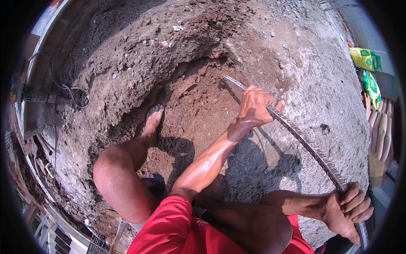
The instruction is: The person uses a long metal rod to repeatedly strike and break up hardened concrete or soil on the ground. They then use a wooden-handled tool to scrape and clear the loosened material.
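A long ribbed steel rebar (304, 139) slants across the view from the reddish loose soil (203, 101) down to the lower right. Around its upper part my left hand (257, 104) is closed, not far from the tip. My right hand (349, 208) grips the same bar near its lower end, beside my bent right knee. The bar's tip is over the dug hollow; whether it touches the soil I cannot tell. My bare left foot (153, 119) stands at the hollow's left edge.
Rough grey concrete-like ground (323, 95) surrounds the hollow. At the left lie a power tool (35, 95) and its grey cable (74, 92). Green and yellow bags (364, 60) and several wooden handles (380, 133) are at the right edge. Another wooden handle (117, 236) stands behind my left leg.
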Tool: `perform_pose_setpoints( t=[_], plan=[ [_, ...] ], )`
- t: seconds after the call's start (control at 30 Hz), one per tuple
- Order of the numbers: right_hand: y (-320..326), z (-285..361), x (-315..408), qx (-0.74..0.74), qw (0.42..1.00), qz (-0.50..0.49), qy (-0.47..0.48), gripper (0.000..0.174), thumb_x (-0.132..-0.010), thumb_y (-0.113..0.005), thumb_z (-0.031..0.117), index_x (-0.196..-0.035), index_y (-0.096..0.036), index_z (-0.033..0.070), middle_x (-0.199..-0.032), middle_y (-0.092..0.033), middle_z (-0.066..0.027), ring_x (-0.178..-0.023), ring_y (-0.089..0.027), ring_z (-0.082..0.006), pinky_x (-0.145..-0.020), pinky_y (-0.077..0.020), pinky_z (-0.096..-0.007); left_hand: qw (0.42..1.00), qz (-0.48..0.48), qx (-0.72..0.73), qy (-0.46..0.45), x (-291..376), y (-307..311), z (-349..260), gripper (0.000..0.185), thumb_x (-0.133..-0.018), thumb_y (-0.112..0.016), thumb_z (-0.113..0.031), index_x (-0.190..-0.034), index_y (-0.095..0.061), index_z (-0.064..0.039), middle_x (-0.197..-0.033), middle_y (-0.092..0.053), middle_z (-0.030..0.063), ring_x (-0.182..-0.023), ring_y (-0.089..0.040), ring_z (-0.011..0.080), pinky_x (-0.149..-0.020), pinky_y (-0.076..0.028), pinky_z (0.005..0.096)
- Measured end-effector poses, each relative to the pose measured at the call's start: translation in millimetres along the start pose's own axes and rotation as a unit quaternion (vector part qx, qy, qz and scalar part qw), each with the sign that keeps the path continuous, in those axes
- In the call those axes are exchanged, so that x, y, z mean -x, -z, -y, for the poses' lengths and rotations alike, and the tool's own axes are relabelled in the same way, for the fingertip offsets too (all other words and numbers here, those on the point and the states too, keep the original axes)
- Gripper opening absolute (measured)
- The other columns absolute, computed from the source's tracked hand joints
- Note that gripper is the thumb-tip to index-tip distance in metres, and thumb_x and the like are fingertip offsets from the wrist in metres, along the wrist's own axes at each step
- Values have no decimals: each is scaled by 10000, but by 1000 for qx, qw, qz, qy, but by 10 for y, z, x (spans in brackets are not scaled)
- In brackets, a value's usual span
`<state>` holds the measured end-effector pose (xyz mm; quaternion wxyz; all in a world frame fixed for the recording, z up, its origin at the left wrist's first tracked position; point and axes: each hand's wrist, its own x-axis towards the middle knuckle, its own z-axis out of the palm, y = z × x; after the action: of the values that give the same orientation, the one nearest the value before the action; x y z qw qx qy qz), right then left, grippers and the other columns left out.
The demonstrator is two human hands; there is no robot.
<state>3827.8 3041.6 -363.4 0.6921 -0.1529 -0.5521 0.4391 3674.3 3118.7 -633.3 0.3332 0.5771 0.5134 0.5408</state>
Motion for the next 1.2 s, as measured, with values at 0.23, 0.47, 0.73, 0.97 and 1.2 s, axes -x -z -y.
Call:
perform_pose_setpoints(
  t=[0.23, 0.47, 0.73, 0.97, 1.2],
  plan=[
    [398, -1218, 415, 21, 985, -162, 62, 855, -675, -366, 1021, -680, -287, 169, -512, -241, 16, -416, -174, -109, -424, -177, -282, 994, 31, -95, -37, -501, -112, 1082, 443, -833, -737, -434, -782, -760, 6, -769, -721, 182, -766, -667, 352, -900, -500, 469],
    [427, -770, 509, 81, 949, -301, -54, 795, -793, -362, 952, -703, -324, 163, -508, -251, 16, -378, -209, -97, -362, -206, -246, 989, 49, -121, 67, 609, -159, 893, 456, -830, -730, -404, -597, -688, -15, -630, -652, 206, -658, -648, 351, -780, -500, 445],
    [117, 40, 96, -66, 996, 14, 59, 836, -698, -377, 1013, -613, -357, 182, -475, -311, 61, -390, -252, -65, -453, -245, -244, 994, -68, -22, -86, -241, -127, -100, 399, -807, -751, -284, -530, -566, -63, -531, -568, 116, -545, -534, 300, -708, -441, 397],
    [283, -1434, 330, -74, 997, 13, -8, 872, -658, -477, 1000, -710, -368, 136, -531, -331, 13, -436, -228, -118, -469, -209, -305, 995, -6, -97, 34, -490, 99, 1177, 512, -786, -790, -321, -512, -469, -33, -498, -453, 124, -539, -487, 305, -645, -448, 439],
    [261, -770, 447, -44, 997, -58, -40, 798, -744, -559, 902, -683, -386, 125, -512, -361, 15, -386, -311, -108, -393, -281, -278, 988, 56, -76, 119, 415, -42, 720, 399, -795, -770, -299, -560, -609, -19, -574, -582, 171, -619, -599, 356, -762, -484, 457]
  ],
)
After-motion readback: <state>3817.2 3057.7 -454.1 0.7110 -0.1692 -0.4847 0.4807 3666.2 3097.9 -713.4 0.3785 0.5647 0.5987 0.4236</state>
